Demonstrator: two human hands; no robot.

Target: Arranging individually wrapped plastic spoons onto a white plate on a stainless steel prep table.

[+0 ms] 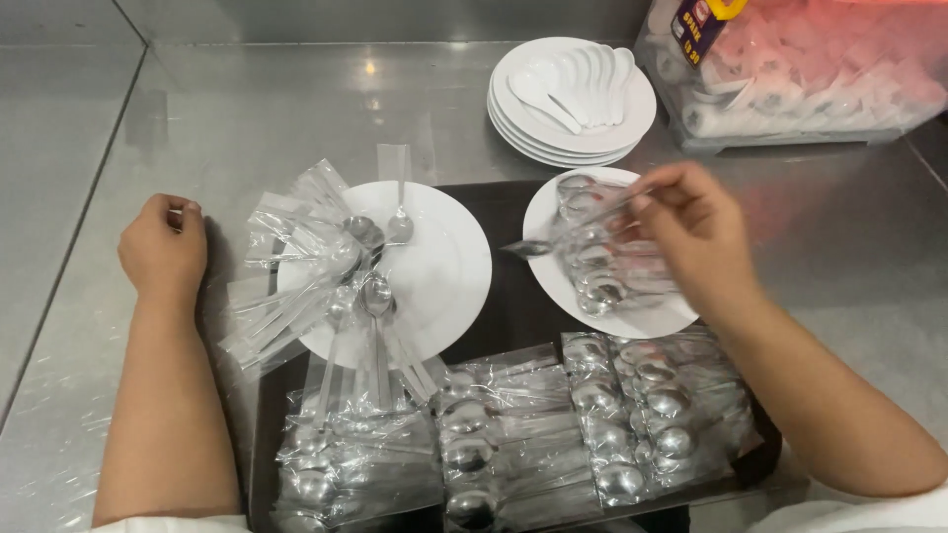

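The right hand (691, 232) is pinched around a thin metal spoon in a clear plastic sleeve (568, 235), held level above the smaller white round plate (543, 271) right of centre, on which more wrapped spoons are heaped. The left hand (163, 247) is curled loosely into a fist and rested, holding nothing, on the stainless steel bench (247, 109) at the left of the frame.

Between the hands, a larger white round plate (444, 266) is loaded with spoons and loose, crumpled clear wrappers (286, 286) spilling over its left rim. Both plates are set on a dark tray (509, 316), whose lower part is covered by rows of plastic-wrapped metal spoons (553, 424).

At the upper centre a stack of white plates (563, 128) topped with white soup spoons is seen; at the upper right, a clear plastic box (800, 74).

The held spoon is best gripped near the handle end, so that the slippery sleeve is kept taut and the bowl is not touched.
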